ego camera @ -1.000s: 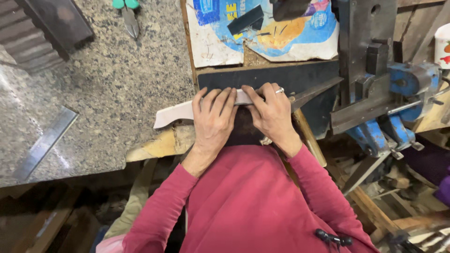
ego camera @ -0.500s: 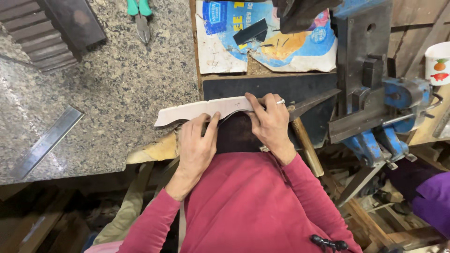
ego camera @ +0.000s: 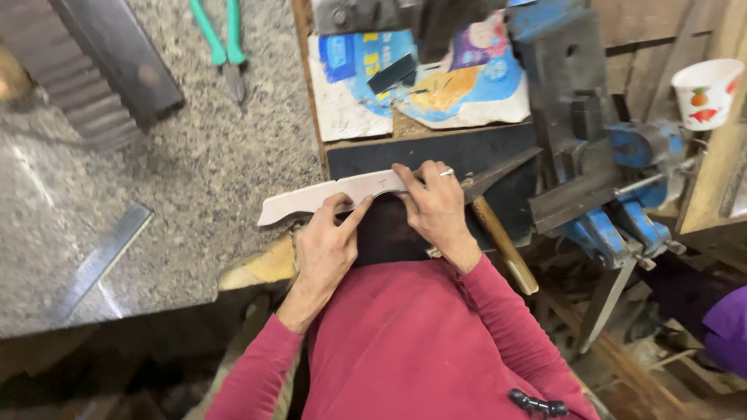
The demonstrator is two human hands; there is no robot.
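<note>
Blue vise (ego camera: pixel 615 179) blocks right; granite top (ego camera: pixel 179 187) open left w/ pliers (ego camera: pixel 222 43).

Workshop, blue bench vise (ego camera: pixel 622 187), green-handled pliers (ego camera: pixel 222 43), steel ruler (ego camera: pixel 101 257)

Speckled grey countertop (ego camera: pixel 194 155), green-handled pliers (ego camera: pixel 222 39), blue vise (ego camera: pixel 622 187), pale pinkish strip (ego camera: pixel 327 198), red sleeves (ego camera: pixel 498 311).

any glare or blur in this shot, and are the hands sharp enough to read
Head view: glare streaks the polished stone counter at lower left; top-left corner is dim and soft. The left hand and right hand are fairly sharp, pressing the pale curved strip. Bottom edge falls into shadow, and the frame edges bow slightly.
</note>
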